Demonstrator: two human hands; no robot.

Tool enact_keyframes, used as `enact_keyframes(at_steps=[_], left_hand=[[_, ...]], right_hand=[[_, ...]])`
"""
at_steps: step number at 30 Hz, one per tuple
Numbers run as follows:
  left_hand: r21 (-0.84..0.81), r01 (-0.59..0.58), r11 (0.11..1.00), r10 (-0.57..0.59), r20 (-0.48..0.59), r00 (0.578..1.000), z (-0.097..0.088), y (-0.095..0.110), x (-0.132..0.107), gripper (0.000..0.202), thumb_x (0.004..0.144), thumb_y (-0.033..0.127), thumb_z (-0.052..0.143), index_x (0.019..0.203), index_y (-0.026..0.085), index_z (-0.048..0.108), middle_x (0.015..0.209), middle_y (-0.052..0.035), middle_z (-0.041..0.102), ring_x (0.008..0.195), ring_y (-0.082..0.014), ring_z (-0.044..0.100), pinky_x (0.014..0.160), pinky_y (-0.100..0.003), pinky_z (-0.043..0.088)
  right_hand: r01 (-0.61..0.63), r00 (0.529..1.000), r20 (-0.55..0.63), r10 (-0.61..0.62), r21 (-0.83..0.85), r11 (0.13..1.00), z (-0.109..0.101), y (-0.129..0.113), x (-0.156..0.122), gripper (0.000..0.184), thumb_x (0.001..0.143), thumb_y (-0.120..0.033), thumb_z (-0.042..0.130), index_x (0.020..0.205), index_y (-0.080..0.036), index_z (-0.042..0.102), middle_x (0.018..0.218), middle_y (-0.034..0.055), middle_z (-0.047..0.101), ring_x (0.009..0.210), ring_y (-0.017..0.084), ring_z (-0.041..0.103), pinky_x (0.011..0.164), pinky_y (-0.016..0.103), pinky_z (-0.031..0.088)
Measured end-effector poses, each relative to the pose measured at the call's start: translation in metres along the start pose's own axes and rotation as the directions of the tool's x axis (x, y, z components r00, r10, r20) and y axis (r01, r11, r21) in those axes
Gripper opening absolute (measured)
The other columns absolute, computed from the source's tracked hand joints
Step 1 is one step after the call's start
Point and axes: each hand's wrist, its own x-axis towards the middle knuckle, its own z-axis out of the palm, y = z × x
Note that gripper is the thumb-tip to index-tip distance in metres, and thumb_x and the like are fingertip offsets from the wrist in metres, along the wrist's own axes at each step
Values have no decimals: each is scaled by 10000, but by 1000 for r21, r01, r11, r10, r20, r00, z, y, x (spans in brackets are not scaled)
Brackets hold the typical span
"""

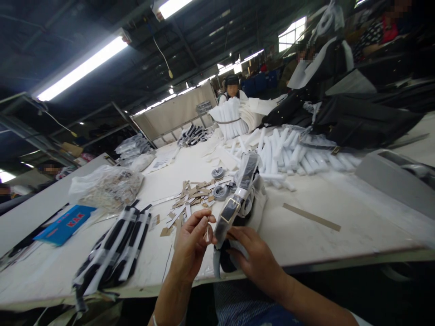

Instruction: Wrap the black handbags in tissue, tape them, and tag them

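My left hand (190, 242) is closed in a pinch on a small white strip (207, 233) held upright at the near table edge. My right hand (253, 256) grips the near end of a black belt (238, 199) in a clear sleeve, with a gold buckle at its middle; the belt runs away from me over a heap of more wrapped belts. The two hands almost touch beside the belt's end. Small brown and white paper scraps (190, 194) lie just beyond my left hand.
A bundle of wrapped black belts (115, 246) lies at the near left, beside a blue box (64, 225) and a plastic bag (107, 185). White rolled packets (288, 154) pile up behind. Tape rolls (220, 191), a brown strip (311, 216), a grey machine (394, 176), dark garments and other people surround the white table (356, 226).
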Motion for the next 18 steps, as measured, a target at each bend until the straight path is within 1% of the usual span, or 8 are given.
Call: enact_keyframes(at_steps=[3, 5, 8, 10, 12, 13, 15, 18], left_hand=[[-6, 15, 1000, -15, 28, 999, -1, 0, -2, 206, 815, 285, 775, 995, 204, 719, 888, 0, 657, 580, -43, 558, 538, -152, 526], [-18, 14, 1000, -13, 29, 999, -2, 0, -2, 203, 811, 265, 778, 999, 210, 724, 920, -8, 679, 605, -47, 589, 564, -151, 541], [-44, 8, 999, -7, 16, 1000, -5, -1, -2, 285, 773, 226, 810, 1046, 229, 728, 1008, -39, 718, 751, -108, 685, 655, -185, 582], [-49, 4, 999, -3, 20, 1000, -7, -4, -1, 374, 751, 221, 827, 1107, 253, 717, 1097, -67, 727, 937, -191, 714, 697, -214, 597], [-27, -10, 1000, 11, 31, 999, -8, -8, 0, 424, 749, 228, 831, 1150, 278, 705, 1172, -79, 719, 1083, -245, 684, 680, -204, 591], [-5, -26, 1000, 26, 40, 999, -9, -11, 1, 435, 748, 227, 832, 1159, 286, 703, 1175, -77, 722, 1109, -251, 675, 674, -196, 584], [51, -76, 996, 72, 68, 995, -10, -15, 3, 451, 735, 214, 843, 1158, 291, 706, 1122, -67, 746, 1097, -240, 682, 724, -207, 578], [114, -154, 981, 134, 164, 977, -10, -15, 4, 488, 709, 253, 868, 1169, 259, 709, 1060, -87, 765, 1067, -248, 695, 854, -293, 569]], right_hand=[[43, 999, -7, -43, 2, 999, -8, 5, 2, 329, 912, -114, 599, 1208, -252, 640, 1089, 66, 697, 1012, 210, 664, 895, 351, 567], [53, 998, -36, -53, -1, 999, -17, 8, 2, 268, 934, -128, 582, 1150, -257, 674, 1045, 51, 708, 971, 184, 679, 864, 304, 573], [39, 995, -91, -41, -25, 999, -34, 7, 0, 250, 924, -122, 596, 1114, -261, 681, 1018, 33, 715, 961, 169, 683, 863, 279, 567], [34, 993, -115, -36, -16, 999, -45, 2, -4, 237, 903, -122, 626, 1095, -254, 669, 997, 25, 715, 940, 159, 687, 853, 259, 567], [58, 990, -130, -56, 9, 998, -53, -8, -7, 228, 880, -109, 650, 1067, -238, 654, 968, 24, 712, 911, 154, 691, 830, 242, 571], [86, 989, -126, -82, 25, 996, -56, -13, -7, 229, 871, -96, 652, 1056, -230, 647, 957, 28, 709, 906, 156, 692, 824, 242, 575], [168, 981, -106, -160, 68, 984, -60, -24, -5, 240, 865, -61, 634, 1047, -217, 640, 951, 40, 706, 924, 168, 693, 829, 259, 584], [260, 962, -103, -252, 74, 963, -61, -39, 7, 244, 879, -49, 607, 1049, -220, 644, 949, 44, 718, 926, 173, 705, 830, 260, 591]])
